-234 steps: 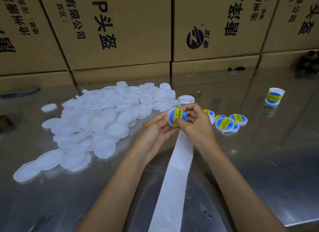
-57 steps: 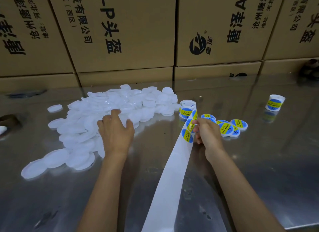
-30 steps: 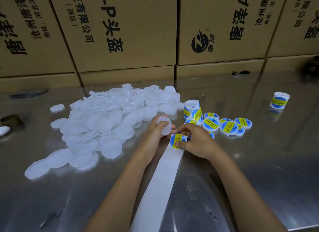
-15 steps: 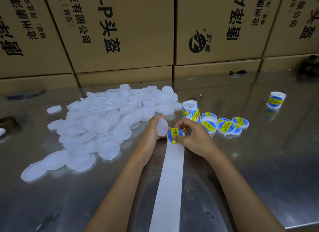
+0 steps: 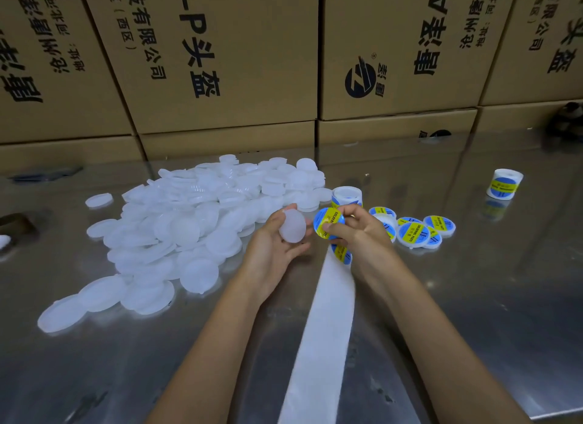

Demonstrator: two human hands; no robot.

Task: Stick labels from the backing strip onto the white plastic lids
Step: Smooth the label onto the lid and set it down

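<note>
Head view: the right hand (image 5: 356,234) pinches a blue-yellow label (image 5: 328,225), hiding part of the backing strip (image 5: 321,329), which runs off the bottom edge. The left hand (image 5: 274,243) cradles a white lid (image 5: 292,226) beside the lid pile (image 5: 189,224); bare steel table (image 5: 489,297) lies to the right.

This looks like a packing room in a small factory or warehouse. Large printed cardboard cartons (image 5: 220,54) stand stacked in a wall along the far edge of a shiny metal worktop (image 5: 473,297). A heap of identical white lids (image 5: 189,221) covers its left half, and rolls of labels (image 5: 504,183) stand toward the right edge.
</note>
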